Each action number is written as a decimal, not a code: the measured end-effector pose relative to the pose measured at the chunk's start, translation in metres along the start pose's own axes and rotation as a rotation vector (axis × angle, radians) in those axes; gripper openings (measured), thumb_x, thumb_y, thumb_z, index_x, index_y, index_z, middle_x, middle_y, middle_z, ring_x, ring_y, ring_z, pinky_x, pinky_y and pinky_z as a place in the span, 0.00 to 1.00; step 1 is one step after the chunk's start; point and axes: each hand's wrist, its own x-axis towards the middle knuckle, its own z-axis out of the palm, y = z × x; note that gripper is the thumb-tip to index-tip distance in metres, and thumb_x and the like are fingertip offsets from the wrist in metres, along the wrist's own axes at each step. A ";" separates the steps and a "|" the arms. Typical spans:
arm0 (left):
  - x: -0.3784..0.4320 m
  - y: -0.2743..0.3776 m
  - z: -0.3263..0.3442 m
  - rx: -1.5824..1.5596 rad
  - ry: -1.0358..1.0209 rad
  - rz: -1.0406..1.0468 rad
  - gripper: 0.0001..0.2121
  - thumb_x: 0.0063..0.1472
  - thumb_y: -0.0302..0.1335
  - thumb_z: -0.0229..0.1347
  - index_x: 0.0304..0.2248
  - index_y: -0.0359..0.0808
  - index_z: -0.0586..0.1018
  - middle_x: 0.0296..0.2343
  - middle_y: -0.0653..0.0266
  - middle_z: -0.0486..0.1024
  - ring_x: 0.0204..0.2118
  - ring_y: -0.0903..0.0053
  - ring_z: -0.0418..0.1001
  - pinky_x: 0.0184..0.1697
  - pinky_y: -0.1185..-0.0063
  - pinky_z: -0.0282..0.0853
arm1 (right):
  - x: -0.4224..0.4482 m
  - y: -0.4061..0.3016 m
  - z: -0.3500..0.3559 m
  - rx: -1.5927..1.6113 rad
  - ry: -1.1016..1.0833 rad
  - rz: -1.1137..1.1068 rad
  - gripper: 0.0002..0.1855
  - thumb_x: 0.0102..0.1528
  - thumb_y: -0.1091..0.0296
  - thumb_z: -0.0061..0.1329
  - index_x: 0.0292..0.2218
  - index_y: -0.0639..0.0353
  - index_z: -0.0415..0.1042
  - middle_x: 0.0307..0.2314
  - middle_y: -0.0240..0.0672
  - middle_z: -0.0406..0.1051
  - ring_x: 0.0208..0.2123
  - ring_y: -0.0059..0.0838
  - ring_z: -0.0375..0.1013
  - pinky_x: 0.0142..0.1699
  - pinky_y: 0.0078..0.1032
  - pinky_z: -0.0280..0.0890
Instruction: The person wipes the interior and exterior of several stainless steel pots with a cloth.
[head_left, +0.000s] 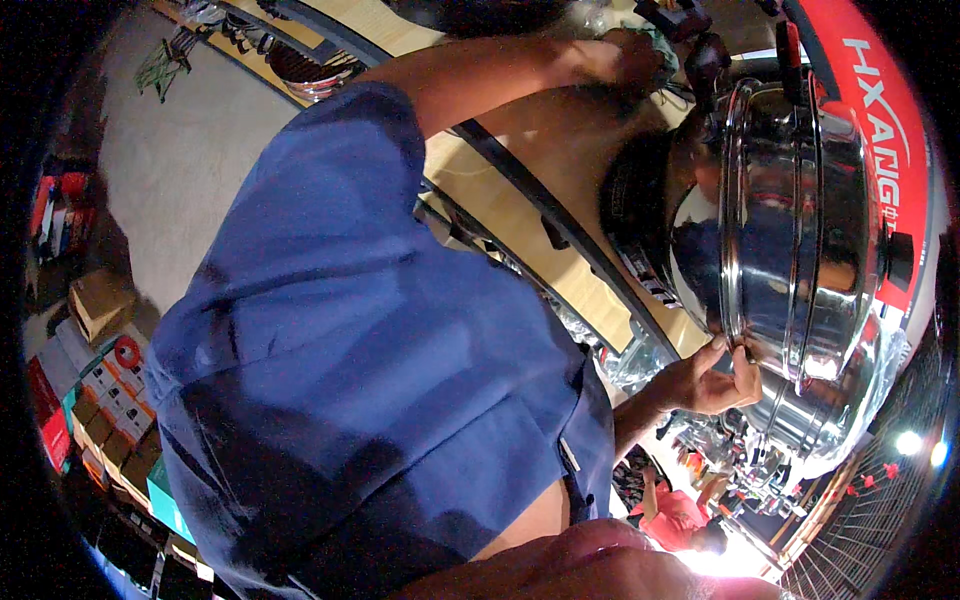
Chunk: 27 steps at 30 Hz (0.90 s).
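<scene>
My right hand (724, 382) reaches the lower part of the view. Its thumb and fingertips pinch the rim of a shiny stainless-steel pot (765, 255), which has stacked metal bands and a black handle (896, 259). My left arm stretches across the top of the view. In deep shade there, my left hand (634, 60) is at a greyish-green bundle (664, 49), perhaps cloth. Whether the fingers close on it cannot be told. Between the hands, a dark round pan or pot (634, 187) stands on the wooden shelf, partly in shadow.
A red banner (885, 112) with white writing runs behind the pot. Another steel pot (787, 412) with clear plastic wrap is beside it. Wooden shelf boards (577, 262) have dark edges. Beyond, a person in red (671, 517) is near metal goods. Boxes (112, 390) are stacked opposite.
</scene>
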 end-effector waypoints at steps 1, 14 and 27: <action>-0.004 0.029 -0.041 -0.099 -0.101 0.021 0.13 0.55 0.36 0.54 0.30 0.34 0.81 0.26 0.54 0.78 0.30 0.60 0.78 0.36 0.66 0.74 | -0.003 -0.001 -0.004 -0.019 0.003 0.020 0.12 0.53 0.71 0.61 0.36 0.65 0.72 0.36 0.36 0.60 0.41 0.32 0.66 0.47 0.27 0.69; -0.025 0.034 -0.140 -0.078 -0.024 -0.562 0.09 0.59 0.31 0.53 0.33 0.34 0.79 0.29 0.53 0.76 0.32 0.60 0.76 0.31 0.65 0.70 | 0.003 -0.001 0.004 -0.019 0.005 -0.038 0.12 0.53 0.73 0.61 0.36 0.65 0.72 0.35 0.35 0.62 0.41 0.31 0.64 0.49 0.31 0.64; 0.039 -0.007 -0.027 0.025 0.049 -0.507 0.10 0.59 0.30 0.52 0.37 0.35 0.78 0.34 0.53 0.75 0.36 0.59 0.75 0.33 0.65 0.71 | 0.002 -0.009 0.005 -0.038 0.023 0.040 0.12 0.52 0.72 0.61 0.34 0.63 0.71 0.35 0.36 0.61 0.41 0.33 0.63 0.49 0.32 0.63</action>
